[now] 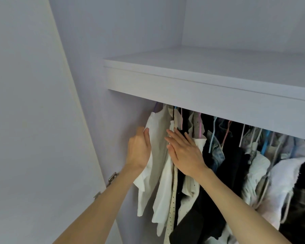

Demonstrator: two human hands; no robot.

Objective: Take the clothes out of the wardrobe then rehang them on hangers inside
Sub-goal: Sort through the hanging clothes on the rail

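the white garment (157, 138) hangs at the rail's far left, about nine o'clock of the packed clothes (236, 155). the left hand (139, 148) grips its edge; the right hand (183, 152), fingers flat, presses neighbours aside, likely to free it under the shelf (201, 80).

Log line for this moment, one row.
left hand: grips white top | right hand: flat on clothes | top on rail

A pale shelf (209, 67) runs across above the hanging space, its thick front edge facing the camera. At the left stands an open white door (33, 120), joined to the side panel by two metal hinges (112, 177).
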